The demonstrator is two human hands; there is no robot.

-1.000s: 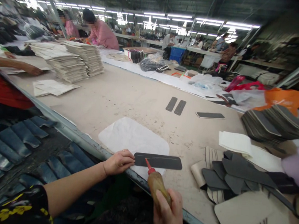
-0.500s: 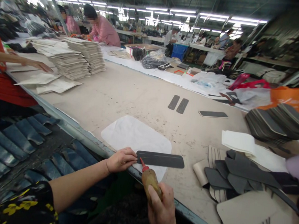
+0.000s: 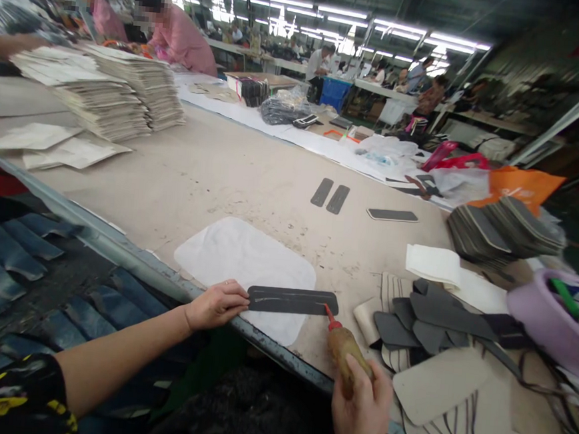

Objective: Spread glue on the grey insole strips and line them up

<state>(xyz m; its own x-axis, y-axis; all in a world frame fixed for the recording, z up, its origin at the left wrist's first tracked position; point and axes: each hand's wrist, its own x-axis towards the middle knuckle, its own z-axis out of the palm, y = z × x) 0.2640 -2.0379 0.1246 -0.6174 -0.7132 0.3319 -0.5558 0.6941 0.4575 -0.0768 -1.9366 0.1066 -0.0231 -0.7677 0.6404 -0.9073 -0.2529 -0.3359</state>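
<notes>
A long dark strip (image 3: 293, 300) with rounded corners lies over a white rounded sheet (image 3: 246, 254) at the table's near edge. Thin pale lines run along the strip. My left hand (image 3: 219, 303) pinches the strip's left end. In my right hand (image 3: 362, 400) is a yellowish-brown bottle (image 3: 345, 352) with a red nozzle, tilted so that its tip meets the strip near the right end. Two small dark pieces (image 3: 330, 196) and a pale-edged dark piece (image 3: 392, 215) lie farther back on the table.
To the right are dark and beige cut pieces (image 3: 441, 383), a stack of dark panels (image 3: 506, 231) and a purple basin (image 3: 552, 324). Pale sheets (image 3: 104, 89) are stacked at the left, near another person's arm (image 3: 12, 43). Blue-black pieces (image 3: 11, 248) lie below the table edge.
My right hand has carried the bottle's tip rightward along the strip, from its left end to near its right end. A second pale line now shows. The view has shifted right.
</notes>
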